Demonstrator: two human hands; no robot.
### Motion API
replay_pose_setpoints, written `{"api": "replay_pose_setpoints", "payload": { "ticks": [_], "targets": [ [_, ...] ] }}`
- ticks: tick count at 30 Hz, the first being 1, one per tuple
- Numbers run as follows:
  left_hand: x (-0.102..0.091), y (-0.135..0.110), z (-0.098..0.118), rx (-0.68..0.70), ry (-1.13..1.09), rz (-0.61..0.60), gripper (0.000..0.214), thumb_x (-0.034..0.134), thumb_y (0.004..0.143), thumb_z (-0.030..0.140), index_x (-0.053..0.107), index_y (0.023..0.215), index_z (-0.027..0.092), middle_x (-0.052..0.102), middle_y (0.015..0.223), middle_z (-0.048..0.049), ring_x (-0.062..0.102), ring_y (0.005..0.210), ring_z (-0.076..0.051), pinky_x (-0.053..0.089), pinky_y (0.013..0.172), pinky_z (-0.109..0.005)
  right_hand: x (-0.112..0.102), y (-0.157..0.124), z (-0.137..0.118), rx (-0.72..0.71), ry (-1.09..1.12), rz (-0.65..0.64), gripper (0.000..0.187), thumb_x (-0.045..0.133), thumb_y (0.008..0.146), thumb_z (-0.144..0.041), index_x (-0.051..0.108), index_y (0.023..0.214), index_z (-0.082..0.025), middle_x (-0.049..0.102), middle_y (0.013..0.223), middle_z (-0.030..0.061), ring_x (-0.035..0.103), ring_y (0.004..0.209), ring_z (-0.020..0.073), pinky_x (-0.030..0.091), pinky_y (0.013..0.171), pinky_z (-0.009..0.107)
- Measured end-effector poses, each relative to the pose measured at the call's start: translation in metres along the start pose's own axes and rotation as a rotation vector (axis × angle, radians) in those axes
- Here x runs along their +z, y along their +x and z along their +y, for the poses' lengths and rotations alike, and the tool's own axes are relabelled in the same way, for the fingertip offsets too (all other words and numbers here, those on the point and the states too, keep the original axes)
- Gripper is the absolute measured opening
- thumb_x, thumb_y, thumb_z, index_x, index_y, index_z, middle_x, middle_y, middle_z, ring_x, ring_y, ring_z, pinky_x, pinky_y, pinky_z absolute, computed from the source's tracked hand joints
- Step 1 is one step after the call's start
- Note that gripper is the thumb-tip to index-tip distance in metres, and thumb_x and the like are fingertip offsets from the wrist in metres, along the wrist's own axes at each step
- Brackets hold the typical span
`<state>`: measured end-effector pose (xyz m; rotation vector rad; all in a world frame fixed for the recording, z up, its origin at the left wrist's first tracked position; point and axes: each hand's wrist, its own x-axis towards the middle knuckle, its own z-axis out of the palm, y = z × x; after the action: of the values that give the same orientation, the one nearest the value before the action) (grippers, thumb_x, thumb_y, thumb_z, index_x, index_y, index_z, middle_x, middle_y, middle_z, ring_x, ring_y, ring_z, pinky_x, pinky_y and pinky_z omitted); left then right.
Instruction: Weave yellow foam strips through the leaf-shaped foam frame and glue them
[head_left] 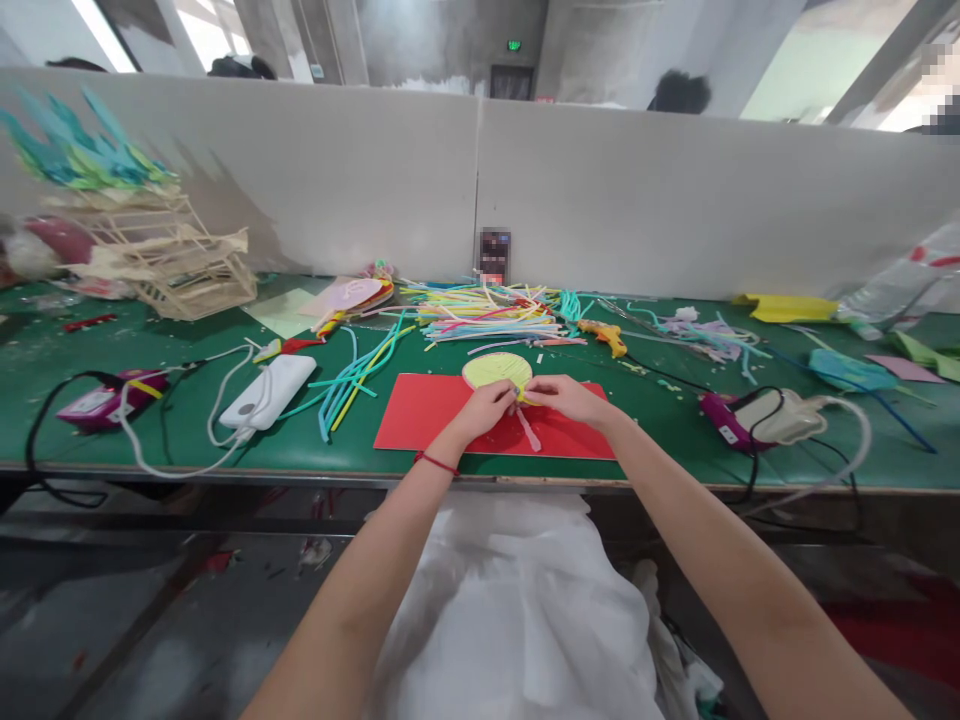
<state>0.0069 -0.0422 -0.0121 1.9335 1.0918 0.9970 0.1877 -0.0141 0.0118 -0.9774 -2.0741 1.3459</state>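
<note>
A round yellow hand fan with a pink handle lies over a red board at the table's front edge. My left hand, with a red cord at the wrist, has its thumb and fingers pinched together at the fan's lower rim, near the handle. From the other side my right hand meets it, its fingertips closed on the same rim. A tiny bluish spot shows between the fingertips; what it is cannot be made out. The fingers partly cover the joint of fan and handle.
Behind the board lies a heap of coloured strips. An orange glue gun rests right of it. On the left are a white power bank, cables and a stick model; a purple device sits right. A pale partition stands behind.
</note>
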Motion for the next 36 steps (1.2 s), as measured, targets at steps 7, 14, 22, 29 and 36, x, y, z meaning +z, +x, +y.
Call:
{"api": "replay_pose_setpoints", "payload": {
  "ticks": [7, 14, 22, 29, 36],
  "targets": [
    [-0.001, -0.001, 0.003, -0.006, 0.051, 0.084, 0.024, 0.037, 0.083, 0.023, 0.042, 0.060, 0.017, 0.047, 0.059, 0.0026, 0.045, 0.060, -0.010, 0.036, 0.062, -0.023, 0.004, 0.000, -0.011, -0.060, -0.153, 0.097, 0.027, 0.053, 0.075, -0.039, 0.065, 0.079, -0.016, 0.066, 0.081, 0.0049, 0.058, 0.080, 0.0176, 0.043, 0.077, 0.031],
    [-0.001, -0.001, 0.004, 0.014, 0.088, 0.105, 0.023, 0.037, 0.082, 0.021, 0.041, 0.060, 0.017, 0.046, 0.058, 0.0025, 0.043, 0.059, -0.010, 0.034, 0.059, -0.023, 0.009, -0.003, -0.022, -0.092, -0.275, 0.162, 0.023, 0.051, 0.075, -0.034, 0.065, 0.078, -0.017, 0.066, 0.080, 0.0036, 0.058, 0.078, 0.0166, 0.044, 0.076, 0.029],
    [0.000, 0.000, 0.004, -0.008, 0.035, 0.117, 0.024, 0.036, 0.083, 0.022, 0.042, 0.061, 0.017, 0.048, 0.058, 0.0022, 0.045, 0.059, -0.010, 0.036, 0.062, -0.023, 0.008, -0.003, -0.023, -0.090, -0.385, 0.189, 0.027, 0.044, 0.081, -0.037, 0.062, 0.081, -0.018, 0.065, 0.084, 0.0034, 0.057, 0.081, 0.0170, 0.041, 0.076, 0.028],
    [0.001, 0.001, 0.000, -0.009, -0.001, 0.118, 0.024, 0.036, 0.084, 0.022, 0.042, 0.062, 0.017, 0.048, 0.059, 0.0023, 0.046, 0.060, -0.010, 0.037, 0.065, -0.024, 0.010, 0.000, -0.019, -0.073, -0.378, 0.196, 0.030, 0.038, 0.083, -0.041, 0.057, 0.077, -0.018, 0.062, 0.081, 0.0026, 0.053, 0.077, 0.0161, 0.040, 0.071, 0.026],
    [0.000, 0.000, 0.002, 0.000, -0.012, 0.094, 0.025, 0.036, 0.084, 0.023, 0.043, 0.061, 0.017, 0.047, 0.059, 0.0023, 0.045, 0.060, -0.010, 0.036, 0.064, -0.024, 0.014, 0.000, -0.017, -0.072, -0.334, 0.170, 0.027, 0.040, 0.082, -0.041, 0.055, 0.078, -0.018, 0.060, 0.079, 0.0013, 0.051, 0.075, 0.0147, 0.039, 0.070, 0.026]
  ]
}}
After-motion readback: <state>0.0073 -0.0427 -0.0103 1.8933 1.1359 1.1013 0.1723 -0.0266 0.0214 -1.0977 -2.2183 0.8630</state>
